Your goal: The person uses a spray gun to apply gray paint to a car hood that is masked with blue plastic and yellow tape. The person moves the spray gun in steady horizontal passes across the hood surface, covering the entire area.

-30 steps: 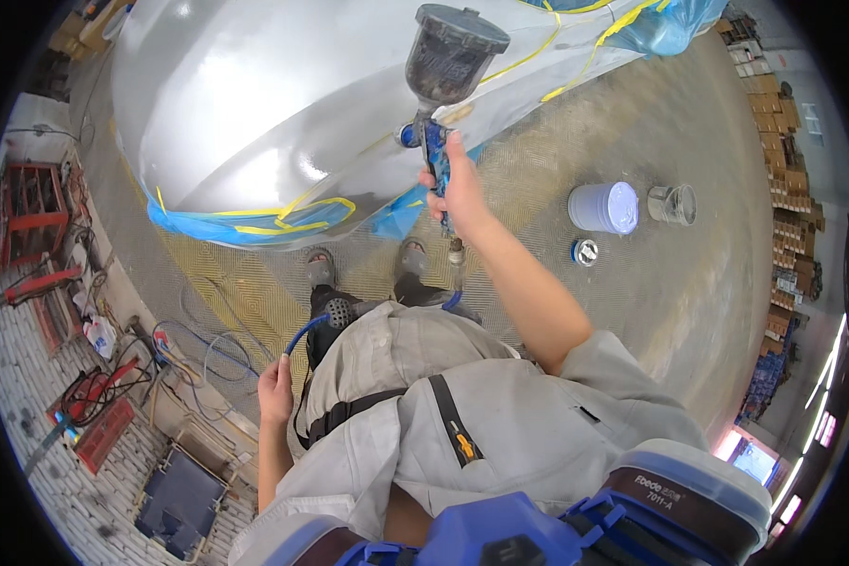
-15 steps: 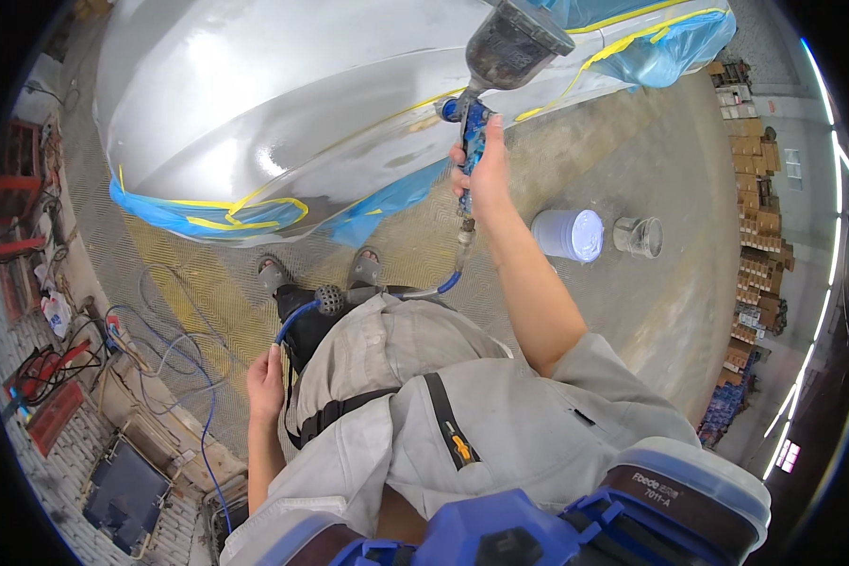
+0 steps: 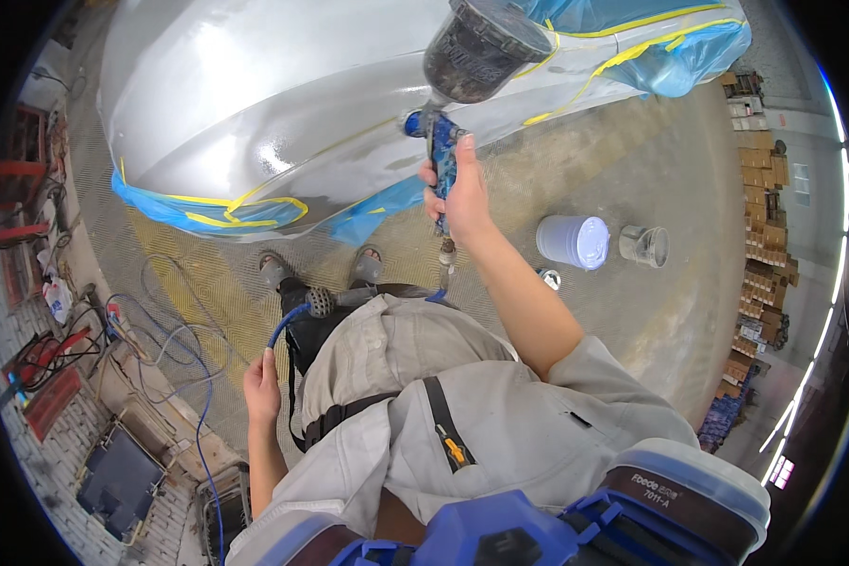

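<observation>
Since the earlier frames, you had carried the blue-bodied spray gun with its dark, round paint cup point(image 3: 457, 104) further up and to the right along the glossy silver car panel point(image 3: 283, 104), and your view had swung with it, so the white plastic bucket point(image 3: 574, 241) and the small clear cup point(image 3: 644, 245) on the floor sat lower and nearer the middle than before.

Your right hand point(image 3: 460, 193) was clamped around the gun's blue handle, arm stretched forward, with the cup tilted above your knuckles and the nozzle close to the panel's lower curve. Whether your finger pressed the trigger could not be told. Your left hand point(image 3: 261, 387) hung low at your hip, well apart from the gun, its fingers closed loosely on the blue air hose point(image 3: 288, 321) that ran up past your thigh toward the gun's base.

The panel's lower edge was masked with blue plastic film and yellow tape point(image 3: 245, 209), just ahead of your grey shoes point(image 3: 321, 269). To your right the concrete floor point(image 3: 660, 160) lay open as far as the bucket and cup; beyond them stood stacked brown boxes point(image 3: 759, 189). To your left, loose hoses and cables point(image 3: 151, 330) coiled on the floor near red equipment point(image 3: 28, 226), leaving less room on that side.
</observation>
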The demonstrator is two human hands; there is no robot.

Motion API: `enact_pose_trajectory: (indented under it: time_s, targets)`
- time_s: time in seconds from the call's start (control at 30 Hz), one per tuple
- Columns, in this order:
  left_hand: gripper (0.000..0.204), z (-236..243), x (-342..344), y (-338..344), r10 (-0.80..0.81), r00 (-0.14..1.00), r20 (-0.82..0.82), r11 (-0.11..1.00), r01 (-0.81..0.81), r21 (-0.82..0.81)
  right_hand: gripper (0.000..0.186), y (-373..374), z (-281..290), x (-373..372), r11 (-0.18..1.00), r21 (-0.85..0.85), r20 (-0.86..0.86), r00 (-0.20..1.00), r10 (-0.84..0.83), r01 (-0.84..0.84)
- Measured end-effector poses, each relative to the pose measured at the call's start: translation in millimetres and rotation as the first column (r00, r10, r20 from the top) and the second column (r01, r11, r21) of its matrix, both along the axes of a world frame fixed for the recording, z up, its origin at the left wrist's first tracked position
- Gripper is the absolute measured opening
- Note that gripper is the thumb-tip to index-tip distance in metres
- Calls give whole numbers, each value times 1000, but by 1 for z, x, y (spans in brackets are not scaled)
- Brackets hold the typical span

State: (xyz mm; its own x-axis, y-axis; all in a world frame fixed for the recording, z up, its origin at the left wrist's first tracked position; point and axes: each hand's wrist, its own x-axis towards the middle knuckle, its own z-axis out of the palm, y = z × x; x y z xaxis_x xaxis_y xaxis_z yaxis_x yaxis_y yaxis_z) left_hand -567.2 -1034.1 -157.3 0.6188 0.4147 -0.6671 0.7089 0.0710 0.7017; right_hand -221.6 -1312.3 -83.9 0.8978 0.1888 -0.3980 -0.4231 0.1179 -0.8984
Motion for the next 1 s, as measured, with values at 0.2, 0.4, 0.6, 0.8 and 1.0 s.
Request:
enact_pose_trajectory:
  time_s: [0.2, 0.4, 0.6, 0.8, 1.0]
  targets:
    - [46, 13, 2, -1, -33, 999, 21, 996, 31, 81, 73, -12, -7, 17, 999, 44, -75, 997, 13, -10]
    - [47, 34, 20, -5, -81, 995, 52, 995, 78, 56, 73, -40, -2, 34, 986, 20, -18, 986, -165, 166]
    - [45, 46, 39, -12, -158, 984, 84, 986, 152, 75, 73, -64, 4, 50, 959, -38, 8, 960, -281, 281]
    - [45, 47, 50, -11, -165, 980, 111, 985, 159, 61, 69, -76, 7, 61, 911, -3, 10, 911, -412, 412]
    - [46, 47, 56, -14, -174, 977, 127, 985, 170, 38, 64, -68, 14, 67, 853, -160, 214, 861, -462, 497]
